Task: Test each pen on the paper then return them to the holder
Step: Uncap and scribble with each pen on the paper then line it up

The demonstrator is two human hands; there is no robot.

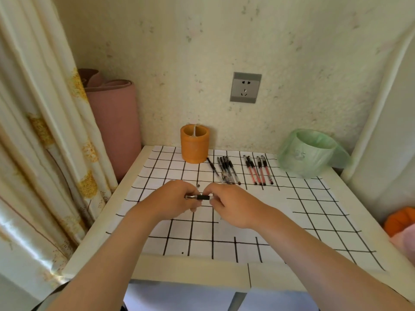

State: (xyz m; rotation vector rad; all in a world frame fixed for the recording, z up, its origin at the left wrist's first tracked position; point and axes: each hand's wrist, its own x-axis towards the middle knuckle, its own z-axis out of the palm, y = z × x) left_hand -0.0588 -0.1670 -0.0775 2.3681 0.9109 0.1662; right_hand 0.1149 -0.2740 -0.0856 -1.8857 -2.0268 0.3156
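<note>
Both hands meet over the middle of the white paper sheet ruled with black grid lines (314,221). The left hand (173,198) and right hand (233,205) pinch opposite ends of 1 black-gripped pen (199,197), held level just above the sheet, fingers curled tight on it. Far behind stands the orange cylindrical holder (195,145). To its right lie a cluster of black pens (226,169), then 4 red pens (258,169).
</note>
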